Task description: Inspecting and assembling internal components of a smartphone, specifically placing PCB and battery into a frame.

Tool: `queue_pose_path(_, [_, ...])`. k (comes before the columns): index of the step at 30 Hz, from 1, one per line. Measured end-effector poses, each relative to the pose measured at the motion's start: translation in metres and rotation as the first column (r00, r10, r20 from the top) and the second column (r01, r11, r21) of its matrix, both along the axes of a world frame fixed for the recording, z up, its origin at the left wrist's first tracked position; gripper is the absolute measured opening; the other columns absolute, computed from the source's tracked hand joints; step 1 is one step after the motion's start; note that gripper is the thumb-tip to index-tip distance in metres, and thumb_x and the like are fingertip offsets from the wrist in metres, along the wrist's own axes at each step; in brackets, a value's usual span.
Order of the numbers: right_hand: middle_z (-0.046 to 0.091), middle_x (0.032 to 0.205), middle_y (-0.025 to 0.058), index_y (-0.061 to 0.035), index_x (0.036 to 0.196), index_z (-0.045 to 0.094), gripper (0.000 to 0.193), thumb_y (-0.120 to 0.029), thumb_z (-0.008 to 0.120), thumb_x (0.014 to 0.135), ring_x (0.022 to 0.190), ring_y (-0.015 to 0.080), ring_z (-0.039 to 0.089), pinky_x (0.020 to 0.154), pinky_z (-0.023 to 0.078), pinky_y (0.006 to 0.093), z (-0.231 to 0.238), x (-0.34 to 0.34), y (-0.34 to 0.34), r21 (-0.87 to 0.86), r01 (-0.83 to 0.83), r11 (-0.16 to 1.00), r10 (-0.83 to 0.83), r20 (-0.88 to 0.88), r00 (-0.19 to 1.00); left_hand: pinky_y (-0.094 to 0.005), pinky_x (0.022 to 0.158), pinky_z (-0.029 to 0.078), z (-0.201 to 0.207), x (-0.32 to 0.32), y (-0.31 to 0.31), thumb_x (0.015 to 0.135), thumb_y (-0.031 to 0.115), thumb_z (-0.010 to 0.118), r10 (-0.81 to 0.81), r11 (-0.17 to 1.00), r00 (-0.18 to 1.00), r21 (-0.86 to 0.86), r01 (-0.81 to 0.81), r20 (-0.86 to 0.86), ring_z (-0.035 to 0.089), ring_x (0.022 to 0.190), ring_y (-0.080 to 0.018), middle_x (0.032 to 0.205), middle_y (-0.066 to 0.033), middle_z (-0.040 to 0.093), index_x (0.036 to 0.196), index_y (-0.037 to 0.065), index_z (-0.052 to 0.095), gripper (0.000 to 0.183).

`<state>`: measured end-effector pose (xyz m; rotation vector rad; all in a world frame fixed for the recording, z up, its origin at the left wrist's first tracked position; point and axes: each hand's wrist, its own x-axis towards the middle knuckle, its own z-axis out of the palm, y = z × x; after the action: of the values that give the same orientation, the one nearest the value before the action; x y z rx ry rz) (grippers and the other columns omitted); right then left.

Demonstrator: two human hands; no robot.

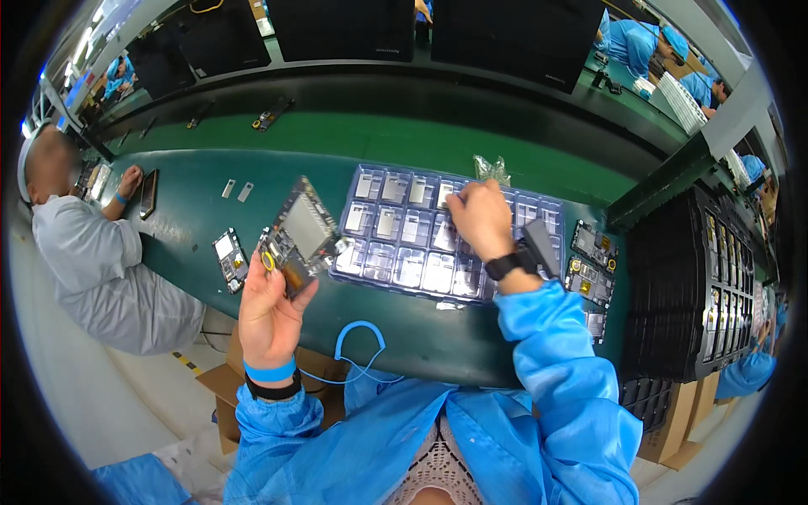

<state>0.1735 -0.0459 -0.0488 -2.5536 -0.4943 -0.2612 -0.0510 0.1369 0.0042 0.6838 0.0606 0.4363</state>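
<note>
My left hand point(271, 316) is closed on the lower edge of a circuit board point(305, 223), held tilted above the table. The board carries a large silver metal cover and a yellow ring-shaped part near my thumb side. My right hand point(485, 220) reaches over a clear plastic tray point(353, 276) divided into several compartments. Its fingers are bent together at a small silver metal plate point(444, 195) in the far row; whether they grip it is hidden. Many compartments contain similar silver plates. A dark block-shaped device point(540, 246) sits beside my right wrist.
Another circuit board point(228, 259) lies left of my left hand, and more boards point(592, 278) lie right of the tray. Two loose plates point(245, 192) rest farther back. Stacked black trays point(673, 286) stand at right. A co-worker point(101, 252) sits at left. A blue coiled cord point(360, 326) hangs near me.
</note>
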Motion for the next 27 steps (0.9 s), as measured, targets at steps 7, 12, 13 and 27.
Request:
queue_pose_path(7, [0.051, 0.1, 0.0159, 0.0001, 0.089, 0.061, 0.04, -0.033, 0.071, 0.068, 0.092, 0.0303, 0.053, 0.076, 0.044, 0.0411, -0.003, -0.003, 0.037, -0.131, 0.174, 0.976, -0.2, -0.228, 0.953, -0.0373, 0.084, 0.05, -0.011, 0.003, -0.008, 0.086, 0.002, 0.044, 0.177, 0.974, 0.968, 0.171, -0.146, -0.179, 0.053, 0.104, -0.0242, 0.118, -0.0117, 0.048, 0.125, 0.006, 0.03, 0.042])
queue_pose_path(12, [0.054, 0.097, 0.0175, -0.0007, 0.089, 0.059, 0.033, -0.024, 0.07, 0.069, 0.089, 0.0328, 0.054, 0.073, 0.044, 0.0416, -0.013, -0.005, 0.034, -0.047, 0.175, 0.984, -0.179, -0.103, 0.978, -0.0402, 0.081, 0.051, -0.008, 0.012, -0.024, 0.085, 0.0, 0.047, 0.2, 0.966, 0.962, 0.203, -0.161, -0.187, 0.056, 0.098, -0.0246, 0.113, -0.0117, 0.051, 0.122, 0.006, 0.031, 0.041])
queue_pose_path(13, [0.056, 0.089, 0.0174, -0.0016, 0.087, 0.057, 0.027, -0.019, 0.068, 0.07, 0.083, 0.0334, 0.055, 0.07, 0.045, 0.0417, -0.012, -0.004, 0.032, 0.061, 0.113, 0.992, -0.106, -0.103, 0.989, -0.0407, 0.081, 0.05, -0.007, 0.014, -0.027, 0.084, -0.001, 0.047, 0.203, 0.964, 0.958, 0.211, -0.159, -0.203, 0.055, 0.099, -0.0244, 0.113, -0.0122, 0.05, 0.123, 0.007, 0.03, 0.043])
queue_pose_path(27, [0.049, 0.08, 0.0008, -0.0048, 0.091, 0.057, 0.009, -0.003, 0.057, 0.081, 0.075, 0.0084, 0.05, 0.066, 0.042, 0.022, 0.075, -0.1, -0.083, 0.665, -0.201, 0.719, 0.529, -0.337, 0.779, -0.0326, 0.085, 0.047, -0.01, 0.034, -0.091, 0.08, -0.01, 0.048, -0.244, 0.903, 0.916, 0.271, 0.334, -0.318, 0.05, 0.102, -0.0168, 0.111, -0.0116, 0.046, 0.124, 0.005, 0.027, 0.051])
